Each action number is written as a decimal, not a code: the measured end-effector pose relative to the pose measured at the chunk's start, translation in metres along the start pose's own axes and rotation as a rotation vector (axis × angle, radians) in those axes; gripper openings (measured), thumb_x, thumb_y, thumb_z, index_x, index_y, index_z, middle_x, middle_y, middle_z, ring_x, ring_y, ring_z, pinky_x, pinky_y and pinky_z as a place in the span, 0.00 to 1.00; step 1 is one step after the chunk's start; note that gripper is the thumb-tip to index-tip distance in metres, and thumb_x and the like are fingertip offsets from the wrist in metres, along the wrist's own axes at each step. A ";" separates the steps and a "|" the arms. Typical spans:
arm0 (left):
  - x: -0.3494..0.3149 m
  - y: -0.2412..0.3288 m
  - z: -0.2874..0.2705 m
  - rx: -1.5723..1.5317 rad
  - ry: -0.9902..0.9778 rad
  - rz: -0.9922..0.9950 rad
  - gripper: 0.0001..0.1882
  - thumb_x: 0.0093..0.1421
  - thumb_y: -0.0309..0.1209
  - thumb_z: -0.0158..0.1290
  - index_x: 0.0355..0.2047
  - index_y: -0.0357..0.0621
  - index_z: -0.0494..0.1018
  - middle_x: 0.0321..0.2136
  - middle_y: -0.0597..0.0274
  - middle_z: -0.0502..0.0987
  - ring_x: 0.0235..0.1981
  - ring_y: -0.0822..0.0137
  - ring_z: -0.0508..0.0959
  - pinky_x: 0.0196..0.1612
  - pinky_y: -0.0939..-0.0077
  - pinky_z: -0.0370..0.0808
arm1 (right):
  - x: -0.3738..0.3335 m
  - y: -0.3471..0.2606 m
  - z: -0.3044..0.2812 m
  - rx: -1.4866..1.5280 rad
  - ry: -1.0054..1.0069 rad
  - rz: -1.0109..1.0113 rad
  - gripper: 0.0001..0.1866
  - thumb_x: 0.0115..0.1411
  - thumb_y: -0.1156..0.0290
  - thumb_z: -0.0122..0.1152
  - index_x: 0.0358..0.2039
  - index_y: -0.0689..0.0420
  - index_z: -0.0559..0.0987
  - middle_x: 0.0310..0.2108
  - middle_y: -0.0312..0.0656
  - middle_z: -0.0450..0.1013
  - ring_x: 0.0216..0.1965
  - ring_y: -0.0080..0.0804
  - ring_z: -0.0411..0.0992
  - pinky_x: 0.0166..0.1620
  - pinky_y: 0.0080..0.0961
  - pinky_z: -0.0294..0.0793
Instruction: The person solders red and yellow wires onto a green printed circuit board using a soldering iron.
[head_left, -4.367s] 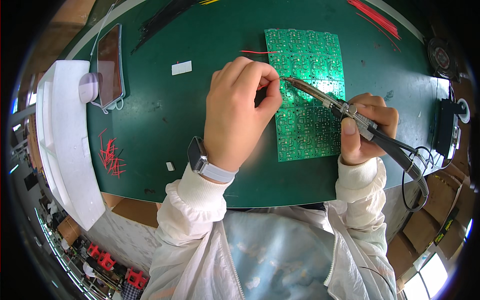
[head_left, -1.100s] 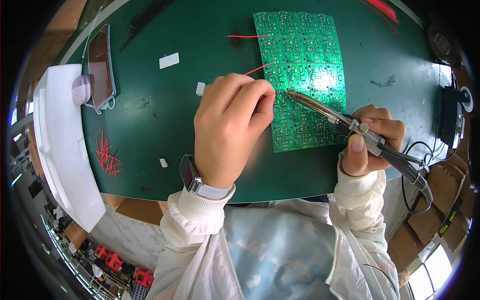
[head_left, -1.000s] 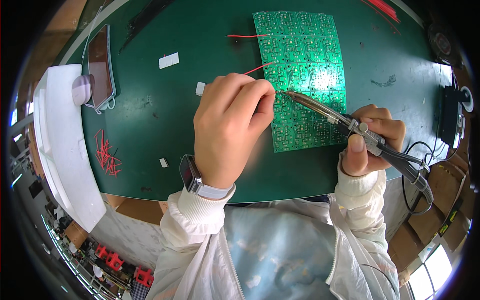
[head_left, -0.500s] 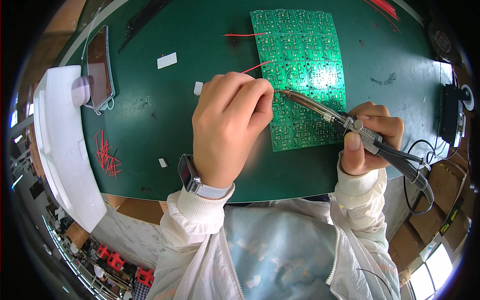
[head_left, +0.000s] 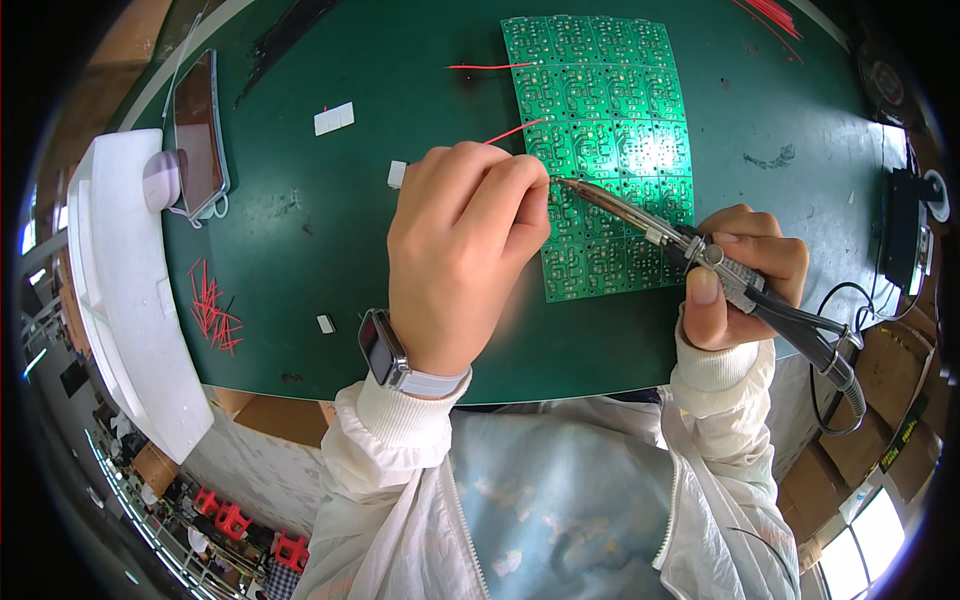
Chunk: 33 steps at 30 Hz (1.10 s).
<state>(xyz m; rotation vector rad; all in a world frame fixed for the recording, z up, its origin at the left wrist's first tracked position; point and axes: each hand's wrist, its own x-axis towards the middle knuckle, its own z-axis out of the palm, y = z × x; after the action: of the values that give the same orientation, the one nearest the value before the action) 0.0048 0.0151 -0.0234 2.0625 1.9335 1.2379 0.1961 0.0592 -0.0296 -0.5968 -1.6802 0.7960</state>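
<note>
A green circuit board panel [head_left: 600, 95], divided into several small boards, lies on the green mat. In my right hand [head_left: 752, 275] is a soldering iron [head_left: 640, 225], its tip touching or just above the panel's left edge. My left hand [head_left: 465, 250] is closed in a pinch at that same edge, right beside the tip; what the fingertips hold is hidden. Farther up the left edge, two red wires stick out to the left: one straight wire [head_left: 490, 67] and one slanted wire [head_left: 515, 131] whose lower end goes behind my left hand.
A pile of short red wires [head_left: 213, 312] lies at the left, near a white foam block [head_left: 130, 290] and a propped phone [head_left: 200, 130]. Small white blocks [head_left: 334, 119] sit on the mat. More red wires [head_left: 770, 15] lie far right. A black device [head_left: 905, 230] and cables stand at the right edge.
Hardly anything differs. My left hand has shifted very slightly to the right, and the iron's tip stays at the panel's left edge.
</note>
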 end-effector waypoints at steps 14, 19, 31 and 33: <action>-0.001 0.000 0.000 0.011 -0.001 0.007 0.11 0.39 0.13 0.56 0.24 0.38 0.72 0.23 0.64 0.71 0.24 0.67 0.73 0.26 0.77 0.70 | 0.000 -0.001 -0.002 -0.013 -0.019 0.000 0.18 0.43 0.74 0.63 0.30 0.63 0.63 0.23 0.46 0.67 0.18 0.24 0.63 0.23 0.21 0.64; -0.002 0.001 0.003 -0.012 0.015 0.008 0.12 0.38 0.18 0.57 0.24 0.43 0.69 0.23 0.64 0.68 0.25 0.63 0.70 0.28 0.72 0.68 | -0.001 -0.003 -0.002 0.024 0.019 0.004 0.18 0.44 0.74 0.62 0.30 0.62 0.62 0.23 0.45 0.66 0.18 0.24 0.62 0.24 0.21 0.63; -0.005 -0.001 -0.005 -0.035 0.017 -0.026 0.08 0.43 0.21 0.59 0.25 0.43 0.72 0.23 0.64 0.72 0.23 0.64 0.72 0.25 0.73 0.67 | -0.001 -0.002 -0.005 0.025 0.012 0.011 0.18 0.45 0.73 0.62 0.31 0.61 0.61 0.23 0.44 0.65 0.18 0.24 0.61 0.24 0.21 0.62; -0.005 -0.001 -0.006 -0.100 0.028 -0.061 0.07 0.44 0.21 0.59 0.26 0.41 0.73 0.23 0.62 0.74 0.23 0.64 0.74 0.24 0.74 0.67 | 0.000 -0.003 -0.005 0.033 0.016 0.019 0.18 0.45 0.73 0.62 0.31 0.61 0.61 0.23 0.44 0.65 0.19 0.24 0.61 0.24 0.20 0.62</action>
<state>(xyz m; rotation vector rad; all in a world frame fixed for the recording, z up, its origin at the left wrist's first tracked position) 0.0014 0.0083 -0.0222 1.9344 1.8888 1.3287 0.2011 0.0578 -0.0267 -0.5960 -1.6464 0.8290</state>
